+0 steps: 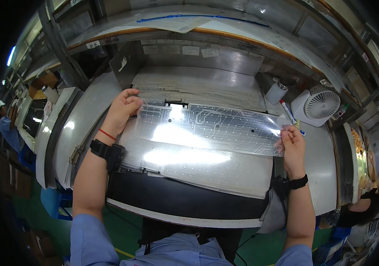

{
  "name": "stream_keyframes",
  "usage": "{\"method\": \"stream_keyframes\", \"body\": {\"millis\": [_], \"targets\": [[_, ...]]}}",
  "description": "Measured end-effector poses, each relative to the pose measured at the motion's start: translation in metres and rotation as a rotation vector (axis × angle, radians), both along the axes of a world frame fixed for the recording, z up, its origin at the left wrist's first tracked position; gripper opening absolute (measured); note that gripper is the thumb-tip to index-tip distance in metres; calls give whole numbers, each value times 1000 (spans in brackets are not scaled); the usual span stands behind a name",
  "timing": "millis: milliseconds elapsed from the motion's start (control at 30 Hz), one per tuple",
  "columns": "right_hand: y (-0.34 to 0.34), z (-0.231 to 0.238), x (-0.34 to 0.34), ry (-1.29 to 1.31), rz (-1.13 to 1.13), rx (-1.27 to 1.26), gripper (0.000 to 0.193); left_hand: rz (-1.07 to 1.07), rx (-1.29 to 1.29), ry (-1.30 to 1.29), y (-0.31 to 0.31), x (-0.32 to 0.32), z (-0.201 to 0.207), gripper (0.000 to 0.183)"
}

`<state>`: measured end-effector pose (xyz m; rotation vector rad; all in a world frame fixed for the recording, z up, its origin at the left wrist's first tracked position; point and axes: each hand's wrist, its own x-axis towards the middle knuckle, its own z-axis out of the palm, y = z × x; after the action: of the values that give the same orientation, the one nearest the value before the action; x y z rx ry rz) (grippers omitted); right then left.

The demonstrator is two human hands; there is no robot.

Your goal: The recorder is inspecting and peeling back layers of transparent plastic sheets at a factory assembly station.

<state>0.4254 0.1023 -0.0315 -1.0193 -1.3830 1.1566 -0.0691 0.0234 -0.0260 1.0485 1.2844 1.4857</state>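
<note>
Between my two hands a clear plastic circuit sheet (229, 126) is stretched out, printed with fine traces and dots, with a dark tab at its upper edge. My left hand (125, 108) pinches its left end between thumb and fingers. At the opposite end, my right hand (290, 139) grips the lower right corner. Light glares off the sheet's left half. Beneath it lies a stack of similar clear sheets (216, 175) on a black mat (154, 195). Another pile of sheets (189, 91) sits behind, partly covered by the held one.
A white fan (318, 106) stands at the back right, near a bottle (277, 91) and a red-capped marker (287, 110). Metal panels rise behind the work area, under a shelf (251, 33). More sheet stacks (63, 133) lie at left. Other people sit at far left and right.
</note>
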Motion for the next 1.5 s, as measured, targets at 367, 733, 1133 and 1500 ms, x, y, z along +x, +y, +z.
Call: {"method": "stream_keyframes", "body": {"millis": [367,733,1133,1500], "targets": [[1,-2,1,3,7,19,12,18,16,-14,2,-2,-4,30],[-1,2,-1,5,-2,5,13,40,10,-19,2,-2,-5,32],[-1,2,-1,15,6,6,14,29,11,-13,2,-3,-5,31],[-2,4,-3,7,5,8,13,68,-62,25,1,4,1,30]]}}
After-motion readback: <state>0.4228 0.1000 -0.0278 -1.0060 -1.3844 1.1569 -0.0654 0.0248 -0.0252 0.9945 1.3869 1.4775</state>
